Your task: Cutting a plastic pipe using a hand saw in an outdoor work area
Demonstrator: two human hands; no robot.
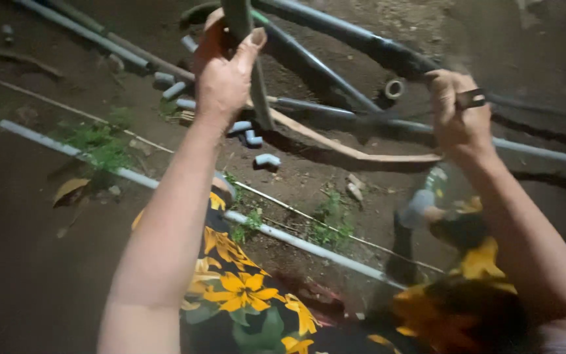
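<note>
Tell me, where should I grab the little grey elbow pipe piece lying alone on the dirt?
Pinch the grey elbow piece across its bent middle, coming straight down from above. It lies flat on the soil, apart from the other fittings, with room on both sides for fingers. Its short curved body probably fits between thumb and finger better than its open ends.

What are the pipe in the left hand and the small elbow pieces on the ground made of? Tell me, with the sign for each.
Pipe in the left hand: probably grey-green plastic, with a smooth, matte, even-coloured wall; its end is out of frame. Elbow pieces: probably moulded light grey plastic, with rounded bends and a uniform pale surface. Motion blur leaves both uncertain.
</note>
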